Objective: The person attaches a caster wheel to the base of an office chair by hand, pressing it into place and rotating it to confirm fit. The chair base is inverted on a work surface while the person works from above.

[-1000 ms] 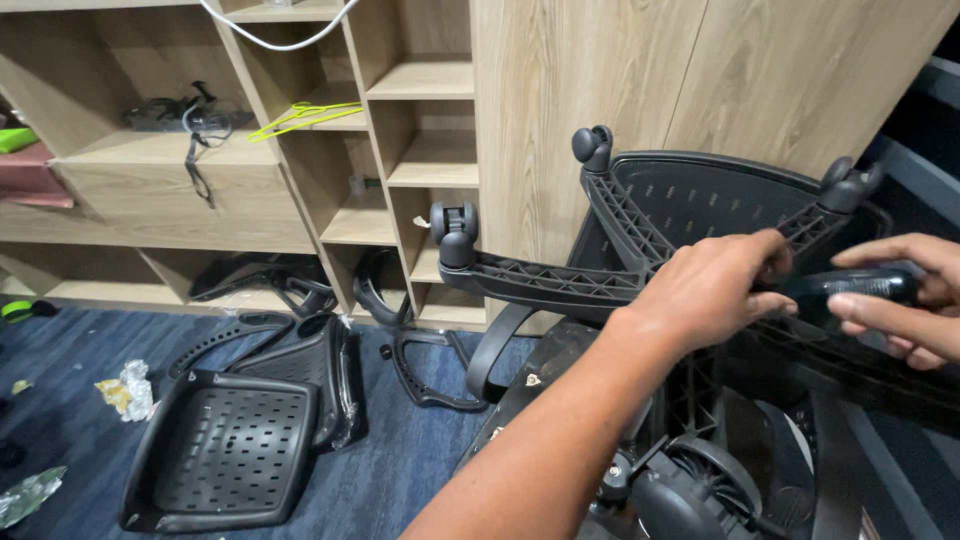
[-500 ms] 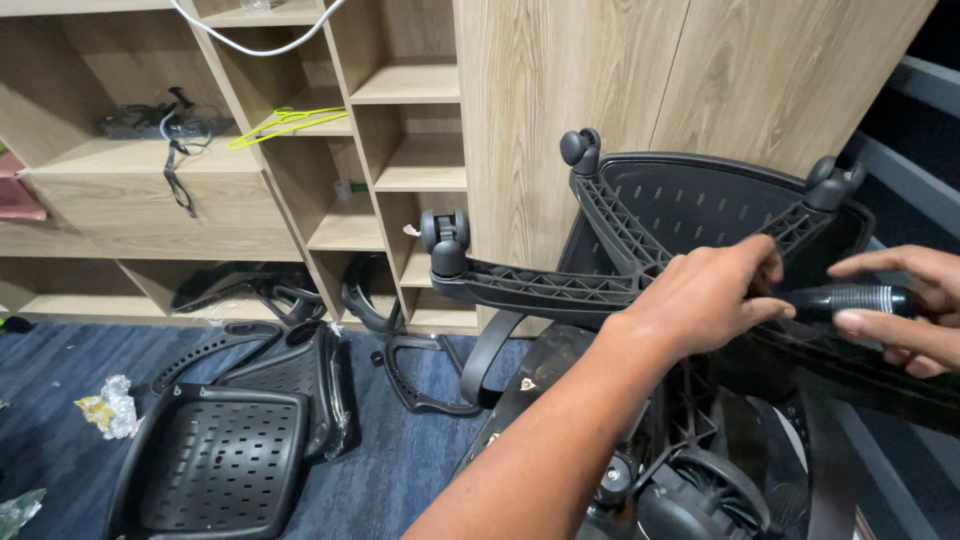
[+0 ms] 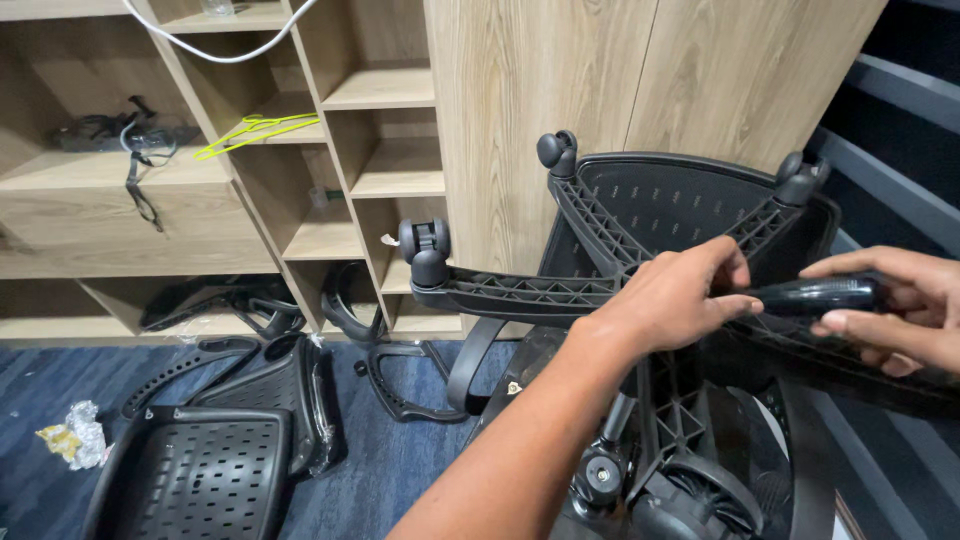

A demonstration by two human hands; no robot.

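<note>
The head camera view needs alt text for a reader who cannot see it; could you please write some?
A person's left hand rests at the hub of an upturned black plastic five-star chair base with castors, while the right hand holds a glossy black cylinder at that hub. Black perforated plastic seat shells lie on blue carpet before light wooden shelving.
</note>
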